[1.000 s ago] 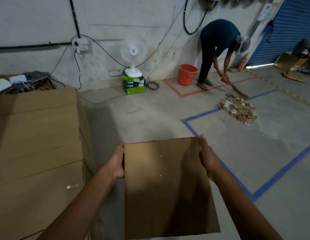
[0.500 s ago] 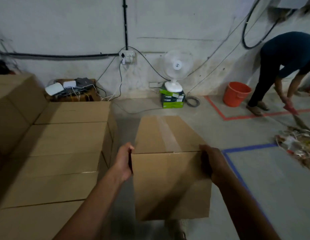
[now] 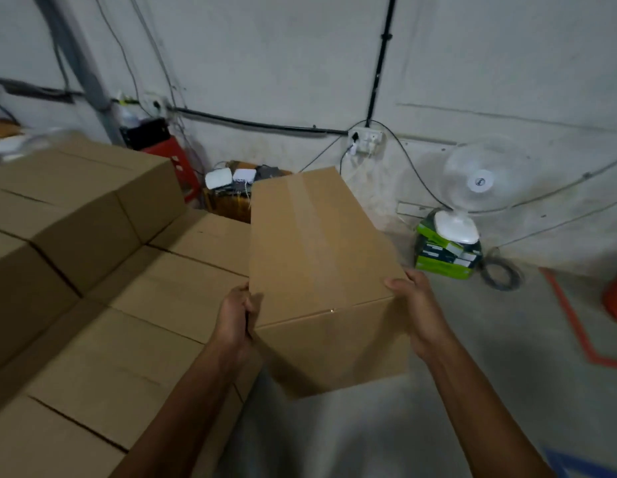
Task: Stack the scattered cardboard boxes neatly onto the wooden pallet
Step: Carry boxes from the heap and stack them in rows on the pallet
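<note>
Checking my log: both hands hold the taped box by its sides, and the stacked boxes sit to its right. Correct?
One slip: the head view shows the stacked boxes left of the taped box. The left hand and right hand do hold it by its sides.

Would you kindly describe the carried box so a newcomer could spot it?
Beside the stacked cardboard boxes, before the grey wall, one taped box sits tilted in the air. Unlike its neighbours, both the left hand and right hand grip it.

Matt brown cardboard box (image 3: 314,250) with smooth tape strip (image 3: 309,232); rough plastered wall (image 3: 265,63); glossy white plastic fan (image 3: 479,182).
</note>
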Demonstrator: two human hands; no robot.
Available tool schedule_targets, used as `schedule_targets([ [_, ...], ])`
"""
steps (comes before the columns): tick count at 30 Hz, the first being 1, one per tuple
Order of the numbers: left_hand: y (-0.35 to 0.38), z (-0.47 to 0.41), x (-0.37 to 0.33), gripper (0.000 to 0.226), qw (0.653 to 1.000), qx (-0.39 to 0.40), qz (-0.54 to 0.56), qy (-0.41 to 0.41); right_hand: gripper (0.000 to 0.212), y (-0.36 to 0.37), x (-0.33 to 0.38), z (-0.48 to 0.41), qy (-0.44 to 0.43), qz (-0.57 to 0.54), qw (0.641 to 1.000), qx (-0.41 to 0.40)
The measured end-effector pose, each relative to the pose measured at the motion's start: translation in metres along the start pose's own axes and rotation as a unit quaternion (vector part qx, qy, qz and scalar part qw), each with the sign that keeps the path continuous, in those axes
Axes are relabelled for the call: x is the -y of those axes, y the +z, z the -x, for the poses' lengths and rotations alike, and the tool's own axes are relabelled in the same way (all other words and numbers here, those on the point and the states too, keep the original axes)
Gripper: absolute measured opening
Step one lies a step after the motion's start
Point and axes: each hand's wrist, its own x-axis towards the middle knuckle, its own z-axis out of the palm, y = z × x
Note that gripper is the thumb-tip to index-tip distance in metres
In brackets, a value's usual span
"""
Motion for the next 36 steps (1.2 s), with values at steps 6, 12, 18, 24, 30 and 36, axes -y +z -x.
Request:
schedule_targets([
  [6,-0.02,-0.085,-0.026,0.058,0.985,-0.161,-0.023,0.058,0.054,0.064,0.016,-0.112,0.062,0.04,0.989,0.127],
  [12,-0.037,-0.168,-0.06,0.042,0.966,-0.243,-0.022,0.082,0.04,0.15,0.018,-0.202,0.056,0.085,0.977,0.19],
  [18,-0.04,-0.178,-0.081,0.033,0.943,-0.31,-0.009,0.119,0.052,0.195,0.034,-0.25,0.086,0.155,0.946,0.27],
  [24,-0.034,-0.132,-0.067,0.03,0.915,-0.371,0.032,0.155,0.056,0.202,0.04,-0.234,0.102,0.204,0.899,0.373],
  [30,-0.023,-0.041,-0.033,0.034,0.878,-0.436,0.034,0.195,0.056,0.185,0.017,-0.18,0.095,0.189,0.873,0.441],
  [36,-0.032,0.059,-0.005,0.062,0.859,-0.471,0.015,0.202,0.081,0.179,-0.006,-0.101,0.068,0.208,0.831,0.51],
])
